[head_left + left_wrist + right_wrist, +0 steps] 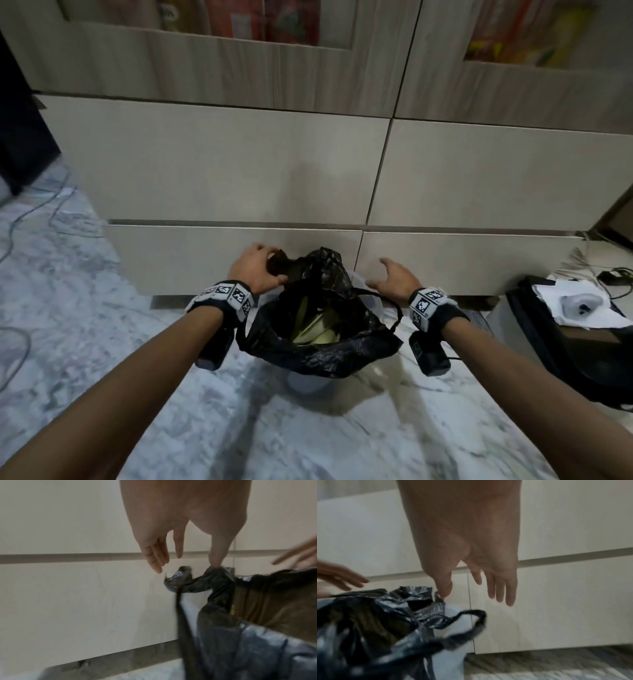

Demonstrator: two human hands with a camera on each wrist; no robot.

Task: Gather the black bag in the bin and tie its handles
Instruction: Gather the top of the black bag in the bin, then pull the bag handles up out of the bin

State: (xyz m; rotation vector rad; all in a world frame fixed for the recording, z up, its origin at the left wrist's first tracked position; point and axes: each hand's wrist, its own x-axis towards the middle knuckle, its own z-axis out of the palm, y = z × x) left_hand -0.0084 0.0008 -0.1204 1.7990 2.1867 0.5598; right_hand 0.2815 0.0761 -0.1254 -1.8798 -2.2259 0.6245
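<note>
The black bag (pixel 322 353) lines a pale bin (pixel 308 380) on the marble floor, its mouth open over yellowish waste (pixel 315 329). My left hand (pixel 255 267) is at the bag's far-left rim. In the left wrist view my left hand (pixel 187 563) has straight fingers, and its thumb tip touches the crumpled edge of the bag (pixel 257 649). A handle strap (pixel 183 622) hangs loose below. My right hand (pixel 394 277) hovers spread to the right of the bag. In the right wrist view my right hand (pixel 471 596) has its thumb at a bag corner, above a free handle loop (pixel 471 623).
Pale drawer fronts (pixel 239 171) stand right behind the bin. A dark backpack (pixel 548 342) with white paper (pixel 579 305) on it lies on the floor to the right. Cables (pixel 41 212) trail over the floor at the left, beside a dark block (pixel 20 130).
</note>
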